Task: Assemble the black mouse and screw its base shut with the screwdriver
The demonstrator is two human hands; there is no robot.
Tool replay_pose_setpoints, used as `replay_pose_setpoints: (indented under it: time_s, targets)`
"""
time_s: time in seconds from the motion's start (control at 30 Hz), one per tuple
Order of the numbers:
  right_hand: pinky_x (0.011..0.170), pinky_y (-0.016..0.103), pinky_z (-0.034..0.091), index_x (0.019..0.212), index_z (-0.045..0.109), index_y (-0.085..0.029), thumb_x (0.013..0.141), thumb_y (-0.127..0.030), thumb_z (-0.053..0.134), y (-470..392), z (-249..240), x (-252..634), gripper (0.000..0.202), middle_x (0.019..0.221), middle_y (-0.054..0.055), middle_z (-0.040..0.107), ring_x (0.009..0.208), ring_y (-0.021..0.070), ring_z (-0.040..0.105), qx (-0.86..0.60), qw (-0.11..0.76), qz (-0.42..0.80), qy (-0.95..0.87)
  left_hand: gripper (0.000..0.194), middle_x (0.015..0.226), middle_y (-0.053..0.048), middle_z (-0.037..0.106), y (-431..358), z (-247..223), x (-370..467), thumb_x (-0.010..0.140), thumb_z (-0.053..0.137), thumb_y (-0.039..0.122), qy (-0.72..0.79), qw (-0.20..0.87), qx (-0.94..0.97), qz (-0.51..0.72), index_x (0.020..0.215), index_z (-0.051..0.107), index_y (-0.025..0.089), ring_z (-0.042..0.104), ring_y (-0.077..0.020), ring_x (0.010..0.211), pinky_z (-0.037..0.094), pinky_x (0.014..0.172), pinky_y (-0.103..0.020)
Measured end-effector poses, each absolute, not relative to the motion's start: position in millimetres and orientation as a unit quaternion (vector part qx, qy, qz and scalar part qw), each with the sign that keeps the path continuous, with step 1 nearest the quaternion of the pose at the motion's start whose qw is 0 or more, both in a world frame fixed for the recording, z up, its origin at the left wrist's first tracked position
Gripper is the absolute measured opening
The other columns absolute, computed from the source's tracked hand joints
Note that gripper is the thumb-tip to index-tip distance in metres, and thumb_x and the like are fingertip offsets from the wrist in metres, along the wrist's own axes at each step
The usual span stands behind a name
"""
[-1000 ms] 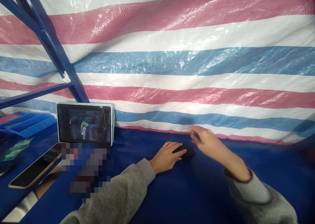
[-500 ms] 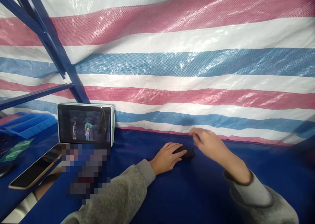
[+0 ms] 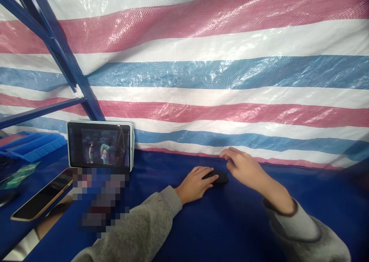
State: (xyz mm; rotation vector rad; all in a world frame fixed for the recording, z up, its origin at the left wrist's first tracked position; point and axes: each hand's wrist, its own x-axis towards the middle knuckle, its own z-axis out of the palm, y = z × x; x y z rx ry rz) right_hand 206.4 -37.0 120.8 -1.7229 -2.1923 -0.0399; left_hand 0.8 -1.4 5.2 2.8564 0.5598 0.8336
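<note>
Hands meet over a small black object [image 3: 218, 176] lying on the blue surface [image 3: 230, 223], close to the foot of the striped tarp [image 3: 219, 73] that hangs behind it. The left hand [image 3: 195, 184] lies palm down on the surface with its fingers stretched forward, their tips resting on the near, left part of the object; this grip is flat and loosely spread, pinning the object rather than closing round it. The right hand [image 3: 244, 168] comes in from the right and hovers just above and behind the object, fingers curled, thumb and forefinger drawn together near its far right edge. A speck of red shows at that spot, but whether the right grip pinches it or anything else cannot be told, since the fingertips hide what lies between them. Both arms wear grey sleeves [image 3: 138, 231]. Well to the left of the left grip a tablet [image 3: 99, 144] stands upright against the tarp, its screen lit with a dim scene. Further left and nearer, a phone [image 3: 40, 198] with a pale edge lies flat on the surface, screen dark. Beyond it, at the far left, are blue bins [image 3: 31, 145] and a green card [image 3: 19, 174]. Dark blue steel bars [image 3: 57, 50] slant down across the tarp above the tablet. A blurred patch sits between the tablet and the left sleeve.
</note>
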Motion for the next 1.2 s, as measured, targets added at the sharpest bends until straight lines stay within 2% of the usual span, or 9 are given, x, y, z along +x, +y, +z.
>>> replay_pose_setpoints:
  time_s: [0.13, 0.27, 0.4, 0.53, 0.67, 0.8, 0.93, 1.1, 1.2]
  targets:
    - [0.067, 0.029, 0.041, 0.095, 0.062, -0.020, 0.087, -0.014, 0.039, -38.5, 121.8, 204.7, 0.025, 0.089, 0.005, 0.066, 0.070, 0.0168, 0.062, -0.621, 0.173, -0.013, -0.764, 0.036, 0.140, -0.011, 0.050, -1.5, 5.2, 0.9, 0.099, 0.047, 0.028, 0.185, 0.057, 0.943, 0.271, 0.134, 0.052, 0.023, 0.047, -0.0225, 0.129, 0.039, 0.108, -0.041]
    - [0.070, 0.028, 0.041, 0.096, 0.062, -0.020, 0.081, -0.008, 0.042, -39.1, 123.1, 204.6, 0.028, 0.094, 0.005, 0.066, 0.073, 0.0167, 0.062, -0.615, 0.174, -0.006, -0.769, 0.036, 0.139, -0.011, 0.050, -1.5, 5.3, 1.7, 0.099, 0.046, 0.028, 0.185, 0.060, 0.943, 0.271, 0.135, 0.051, 0.023, 0.047, -0.0228, 0.129, 0.039, 0.108, -0.042]
    - [0.069, 0.029, 0.041, 0.093, 0.061, -0.020, 0.087, -0.014, 0.039, -38.6, 123.6, 205.6, 0.024, 0.083, 0.004, 0.067, 0.073, 0.0183, 0.062, -0.622, 0.169, -0.004, -0.764, 0.036, 0.139, -0.011, 0.051, -1.4, 5.3, 1.9, 0.099, 0.047, 0.028, 0.187, 0.060, 0.943, 0.270, 0.134, 0.052, 0.023, 0.047, -0.0229, 0.129, 0.039, 0.108, -0.041]
    - [0.069, 0.029, 0.040, 0.094, 0.061, -0.021, 0.081, -0.009, 0.042, -38.3, 123.0, 206.5, 0.025, 0.090, 0.005, 0.068, 0.075, 0.0185, 0.063, -0.622, 0.164, -0.018, -0.766, 0.036, 0.139, -0.011, 0.050, -1.2, 4.7, 1.4, 0.099, 0.047, 0.028, 0.187, 0.057, 0.943, 0.269, 0.134, 0.052, 0.022, 0.047, -0.0230, 0.129, 0.038, 0.108, -0.041]
    - [0.069, 0.029, 0.040, 0.099, 0.061, -0.020, 0.086, -0.014, 0.041, -38.8, 122.9, 205.6, 0.025, 0.085, 0.005, 0.069, 0.074, 0.0190, 0.063, -0.627, 0.165, -0.013, -0.762, 0.036, 0.140, -0.010, 0.050, -1.3, 4.6, 1.1, 0.099, 0.047, 0.029, 0.189, 0.059, 0.944, 0.266, 0.135, 0.051, 0.023, 0.047, -0.0227, 0.129, 0.038, 0.109, -0.041]
    - [0.068, 0.028, 0.039, 0.099, 0.061, -0.021, 0.082, -0.009, 0.042, -39.6, 124.0, 203.5, 0.028, 0.094, 0.005, 0.069, 0.077, 0.0185, 0.064, -0.620, 0.160, -0.021, -0.768, 0.036, 0.140, -0.011, 0.050, -1.5, 5.2, 1.3, 0.100, 0.046, 0.029, 0.191, 0.059, 0.943, 0.267, 0.135, 0.051, 0.024, 0.047, -0.0226, 0.129, 0.039, 0.108, -0.041]
    - [0.068, 0.029, 0.040, 0.096, 0.062, -0.020, 0.088, -0.015, 0.040, -38.9, 124.1, 203.5, 0.024, 0.088, 0.006, 0.069, 0.074, 0.0189, 0.062, -0.621, 0.164, -0.014, -0.766, 0.036, 0.140, -0.011, 0.050, -1.7, 5.9, 1.4, 0.099, 0.046, 0.028, 0.188, 0.060, 0.943, 0.268, 0.135, 0.050, 0.023, 0.047, -0.0232, 0.130, 0.040, 0.107, -0.043]
    - [0.065, 0.029, 0.038, 0.098, 0.062, -0.021, 0.082, -0.011, 0.044, -37.9, 121.8, 204.3, 0.026, 0.089, 0.005, 0.068, 0.075, 0.0193, 0.062, -0.619, 0.163, -0.040, -0.767, 0.036, 0.139, -0.011, 0.051, -2.3, 6.6, 1.2, 0.099, 0.047, 0.027, 0.189, 0.059, 0.943, 0.268, 0.135, 0.051, 0.024, 0.048, -0.0232, 0.129, 0.040, 0.106, -0.043]
    - [0.063, 0.029, 0.037, 0.099, 0.061, -0.021, 0.085, -0.015, 0.043, -38.2, 121.3, 204.2, 0.025, 0.085, 0.005, 0.069, 0.072, 0.0194, 0.061, -0.626, 0.164, -0.038, -0.761, 0.036, 0.139, -0.011, 0.051, -2.5, 6.7, 1.1, 0.099, 0.047, 0.027, 0.191, 0.058, 0.942, 0.268, 0.134, 0.051, 0.024, 0.048, -0.0230, 0.129, 0.040, 0.106, -0.043]
